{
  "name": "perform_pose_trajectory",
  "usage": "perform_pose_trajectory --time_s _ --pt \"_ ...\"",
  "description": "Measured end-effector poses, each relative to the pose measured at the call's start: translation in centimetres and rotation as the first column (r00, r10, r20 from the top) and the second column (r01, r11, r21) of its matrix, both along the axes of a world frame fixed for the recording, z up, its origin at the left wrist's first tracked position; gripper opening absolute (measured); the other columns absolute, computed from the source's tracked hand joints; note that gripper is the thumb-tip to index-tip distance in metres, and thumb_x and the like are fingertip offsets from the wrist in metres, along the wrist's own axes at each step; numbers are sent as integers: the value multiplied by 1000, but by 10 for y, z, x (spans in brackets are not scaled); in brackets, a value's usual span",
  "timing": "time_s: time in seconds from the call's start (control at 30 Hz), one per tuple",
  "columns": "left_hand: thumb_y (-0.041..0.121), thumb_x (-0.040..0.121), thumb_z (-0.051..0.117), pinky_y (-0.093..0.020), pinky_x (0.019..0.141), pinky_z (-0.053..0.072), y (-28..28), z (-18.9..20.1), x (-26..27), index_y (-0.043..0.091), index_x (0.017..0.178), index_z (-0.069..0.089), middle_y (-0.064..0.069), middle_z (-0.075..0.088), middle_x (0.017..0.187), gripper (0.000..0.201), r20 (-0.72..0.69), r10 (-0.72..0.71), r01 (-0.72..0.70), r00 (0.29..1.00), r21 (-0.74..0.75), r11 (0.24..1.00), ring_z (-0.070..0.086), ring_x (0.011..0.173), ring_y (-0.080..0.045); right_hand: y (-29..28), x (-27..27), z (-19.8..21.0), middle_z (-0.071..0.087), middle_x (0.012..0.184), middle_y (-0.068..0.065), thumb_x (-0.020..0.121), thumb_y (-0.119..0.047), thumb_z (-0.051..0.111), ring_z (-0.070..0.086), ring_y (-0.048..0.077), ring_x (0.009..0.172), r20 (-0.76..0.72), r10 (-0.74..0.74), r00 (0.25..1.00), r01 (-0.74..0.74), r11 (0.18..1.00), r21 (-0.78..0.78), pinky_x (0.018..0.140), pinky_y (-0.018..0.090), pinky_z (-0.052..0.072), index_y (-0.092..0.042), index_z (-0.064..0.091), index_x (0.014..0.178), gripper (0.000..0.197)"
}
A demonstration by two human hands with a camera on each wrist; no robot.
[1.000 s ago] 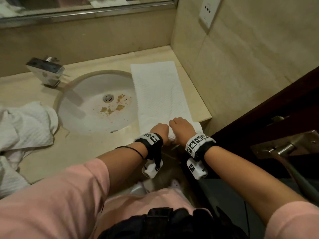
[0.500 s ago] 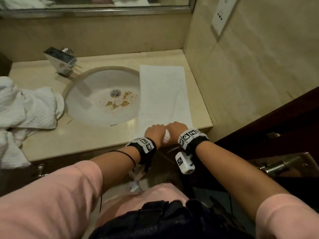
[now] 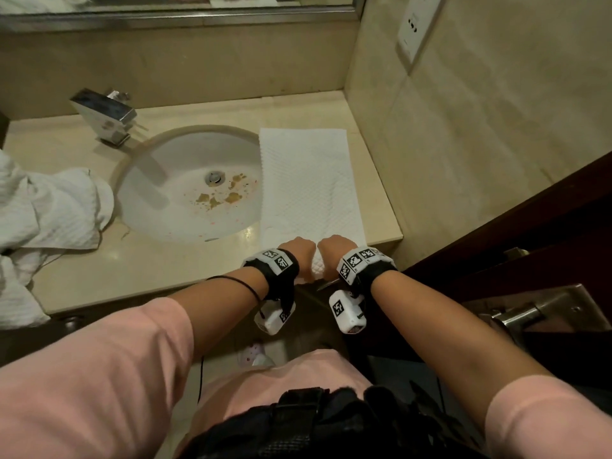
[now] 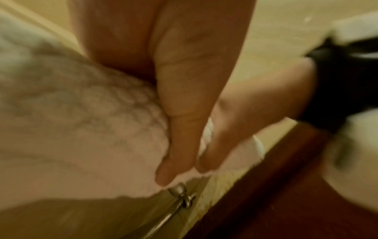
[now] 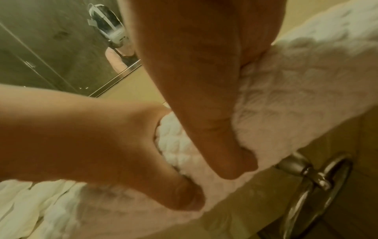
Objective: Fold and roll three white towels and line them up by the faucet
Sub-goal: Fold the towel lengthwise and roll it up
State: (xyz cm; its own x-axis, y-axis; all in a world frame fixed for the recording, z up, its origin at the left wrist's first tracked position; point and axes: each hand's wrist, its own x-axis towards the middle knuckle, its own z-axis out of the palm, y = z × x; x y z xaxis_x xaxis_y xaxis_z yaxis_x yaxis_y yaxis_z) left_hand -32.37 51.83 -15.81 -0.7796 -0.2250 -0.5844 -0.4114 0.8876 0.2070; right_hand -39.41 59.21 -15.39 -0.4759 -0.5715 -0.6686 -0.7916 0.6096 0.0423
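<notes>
- A heap of unfolded white towels (image 3: 49,210) is sitting on the far left of the counter (image 3: 149,260), probably waiting its turn out of the way.
- The faucet (image 3: 106,117) is standing behind the sink (image 3: 159,167), and no finished roll is showing beside it yet, so the line-up looks not yet begun.
- The folded towel (image 3: 308,180) is lying as a long strip to the right of the sink, running from the back wall toward the counter's near edge; that flat, narrow lay is what lets a roll travel straight along it.
- The left hand (image 3: 298,250) is curling over the started roll at the near end, fingers (image 4: 180,113) wrapping the cloth, thumb tucked under.
- The right hand (image 3: 334,248) is gripping the same roll just beside it, thumb pressing into the cloth; paired hands are likely keeping the roll even and tight.
- A cabinet handle (image 5: 310,174) is showing just below the counter's edge.
</notes>
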Motion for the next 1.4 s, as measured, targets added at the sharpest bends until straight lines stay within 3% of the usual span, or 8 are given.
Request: perform_pose_trajectory --time_s 0.07,0.23,0.4,0.6,1.0,1.17,1.27,1.4 --pt "30 71 79 -32 79 46 6 -7 5 11 119 49 -7 57 113 60 -96 9 -17 995 -81 997 58 100 -25 -5 -3 6 66 82 2 65 -23 80 64 20 72 52 -36 998 35 999 32 68 34 56 -13 63 89 31" --pt "27 79 72 -32 81 40 11 -17 8 11 113 48 -7 56 112 45 -201 14 -40 980 -126 991 53 104 -27 -12 -45 -88 63 74 0 38 -39 85 63 28 66 102 -99 990 89 991 99 61 42 56 -20 66 92 60" --pt "39 74 77 -28 61 43 2 -13 -1 13 96 55 -3 60 87 40 -145 21 -25 989 -25 999 59 78 -19 2 -5 7 57 88 0 62 -39 85 58 19 90 -77 -6 997 8 1000 21 80 29 50 -9 57 98 54" --pt "32 74 77 -28 70 47 -12 -10 -11 11 103 58 -5 62 97 40 -68 -20 21 997 18 1000 54 80 -18 17 4 -1 59 112 6 83 -22 67 53 23 105 -263 66 963 -110 982 -154 88 32 40 -12 51 112 34" --pt "36 79 73 -32 79 40 9 -26 7 13 110 47 -6 57 110 46 -200 1 -44 980 -207 977 55 99 -25 1 -12 5 66 95 2 70 -34 73 64 19 80 26 56 998 -55 998 -35 74 33 55 -17 60 102 38" --pt "50 72 75 -28 59 43 1 -9 -1 15 89 54 1 54 77 44 -119 3 -14 993 -94 996 58 72 -18 8 -9 -2 63 100 2 64 -38 83 61 20 89 -85 70 994 -77 994 -80 79 31 52 -15 56 107 55" --pt "33 73 75 -28 60 49 -7 -1 -9 11 93 60 -2 59 82 34 -26 -2 1 1000 -55 998 59 74 -18 19 -2 -9 55 114 6 70 -36 80 53 23 106 -247 128 960 -171 972 -162 88 32 42 -11 46 119 64" --pt "27 70 76 -27 60 51 -10 2 -16 12 96 63 -2 62 84 33 45 -9 8 999 6 1000 62 74 -18 21 -2 -14 58 113 6 81 -20 69 52 24 106 -301 134 944 -187 970 -157 88 32 38 -12 49 116 41"
